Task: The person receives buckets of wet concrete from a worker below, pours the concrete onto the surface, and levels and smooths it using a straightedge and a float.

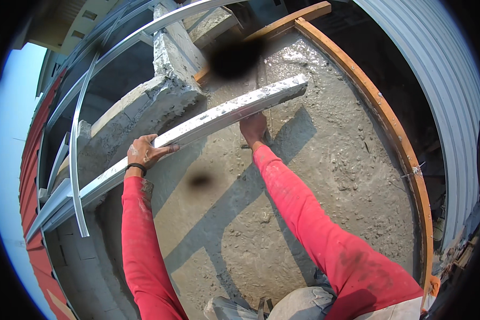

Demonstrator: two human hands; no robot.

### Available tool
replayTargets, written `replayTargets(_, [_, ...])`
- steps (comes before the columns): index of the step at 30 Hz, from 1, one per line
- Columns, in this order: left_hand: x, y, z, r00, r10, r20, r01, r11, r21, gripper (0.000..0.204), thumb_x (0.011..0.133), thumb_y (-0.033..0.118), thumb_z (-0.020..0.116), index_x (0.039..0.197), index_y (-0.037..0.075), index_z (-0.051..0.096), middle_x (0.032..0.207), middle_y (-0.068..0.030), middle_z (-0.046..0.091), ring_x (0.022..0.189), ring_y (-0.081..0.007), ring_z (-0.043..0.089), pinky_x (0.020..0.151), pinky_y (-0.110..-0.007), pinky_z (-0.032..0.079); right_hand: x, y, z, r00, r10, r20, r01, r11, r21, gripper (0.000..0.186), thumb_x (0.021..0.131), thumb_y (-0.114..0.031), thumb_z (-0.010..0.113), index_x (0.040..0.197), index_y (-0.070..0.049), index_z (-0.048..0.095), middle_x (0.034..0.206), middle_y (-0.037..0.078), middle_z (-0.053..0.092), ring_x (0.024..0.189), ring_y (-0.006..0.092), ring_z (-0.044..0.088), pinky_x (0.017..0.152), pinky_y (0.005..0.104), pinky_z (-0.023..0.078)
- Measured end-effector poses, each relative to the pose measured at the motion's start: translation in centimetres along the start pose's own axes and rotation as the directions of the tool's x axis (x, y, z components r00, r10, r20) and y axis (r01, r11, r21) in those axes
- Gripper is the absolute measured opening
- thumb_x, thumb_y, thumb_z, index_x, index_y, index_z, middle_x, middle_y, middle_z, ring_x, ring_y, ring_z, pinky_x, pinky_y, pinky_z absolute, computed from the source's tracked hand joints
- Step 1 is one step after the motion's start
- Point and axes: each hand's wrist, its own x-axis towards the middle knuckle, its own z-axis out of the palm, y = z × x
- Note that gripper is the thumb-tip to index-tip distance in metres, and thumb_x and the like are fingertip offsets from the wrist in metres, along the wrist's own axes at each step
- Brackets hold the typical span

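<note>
A long, cement-spattered metal straightedge [213, 120] slants across the view, from the far right down to the left rim. My left hand [144, 152] grips it near its middle, thumb lying along the near side and a dark band on the wrist. Against its near edge, further right, is my right hand [254, 129], curled closed. The bar partly covers those fingers, so what they hold cannot be made out. Beneath both arms spreads wet grey concrete [336, 176], rough and pebbly on the right and smoother near the left hand.
A curved-looking wooden form board [389, 114] borders the concrete on the right, with corrugated metal sheeting [437, 69] beyond it. At the left stand a broken concrete post [173, 50] and thin metal framing [82, 138]. Red roofing [29, 197] lies at the left rim.
</note>
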Motion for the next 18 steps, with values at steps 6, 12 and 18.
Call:
replayTargets(6, [0.3, -0.1, 0.1, 1.0, 0.005, 0.006, -0.005, 0.999, -0.054, 0.077, 0.057, 0.075, 0.075, 0.097, 0.01, 0.076, 0.086, -0.0136, 0.073, 0.084, -0.0302, 0.071, 0.079, -0.042, 0.054, -1.4, 0.8, 2.6, 0.982, -0.089, 0.164, 0.089, 0.996, 0.007, 0.025, 0.087, -0.028, 0.064, 0.102, -0.009, 0.07, 0.101, 0.02, 0.07, 0.095, 0.0387, 0.067, 0.078, 0.0468, 0.053])
replayTargets(12, [0.4, -1.1, 0.5, 1.0, -0.015, -0.003, 0.015, 0.999, -0.03, 0.069, 0.06, 0.069, 0.079, 0.098, 0.011, 0.077, 0.082, -0.0088, 0.073, 0.078, -0.0239, 0.071, 0.076, -0.038, 0.053, -5.1, -3.6, 0.4, 0.911, 0.064, 0.408, 0.026, 0.977, -0.211, 0.026, 0.083, -0.02, 0.066, 0.102, -0.003, 0.067, 0.1, 0.024, 0.068, 0.091, 0.0427, 0.066, 0.08, 0.0481, 0.054])
replayTargets(18, [0.9, -0.7, 1.1, 1.0, 0.007, -0.03, -0.008, 0.999, -0.045, 0.072, 0.059, 0.07, 0.079, 0.102, 0.012, 0.077, 0.086, -0.009, 0.074, 0.082, -0.0241, 0.071, 0.078, -0.038, 0.054, -3.2, -1.5, 0.2, 0.922, 0.002, 0.387, 0.07, 0.983, -0.17, 0.03, 0.081, -0.022, 0.066, 0.098, 0.003, 0.065, 0.093, 0.028, 0.067, 0.088, 0.0434, 0.067, 0.078, 0.0485, 0.055])
